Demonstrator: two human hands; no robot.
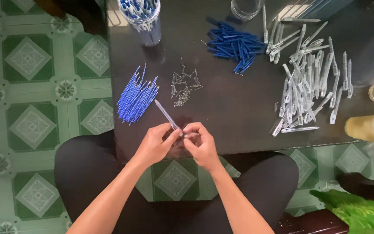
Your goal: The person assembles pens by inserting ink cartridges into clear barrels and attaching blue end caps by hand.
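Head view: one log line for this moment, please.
left hand: holds clear pen barrel | right hand: pinching at barrel's near end | beside: blue refills, springs | surface: dark table

Refills (136,99) left of springs (184,86) (tabletop (234,108))

Blue refills (137,98) just beyond the left hand (156,145), clear barrels (309,85) far right of the right hand (201,145), green diamond-patterned floor (31,86).

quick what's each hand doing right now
Left hand: closed, pinching a clear plastic pen barrel.
Right hand: fingers pinched at the barrel's near end; what they hold cannot be told.
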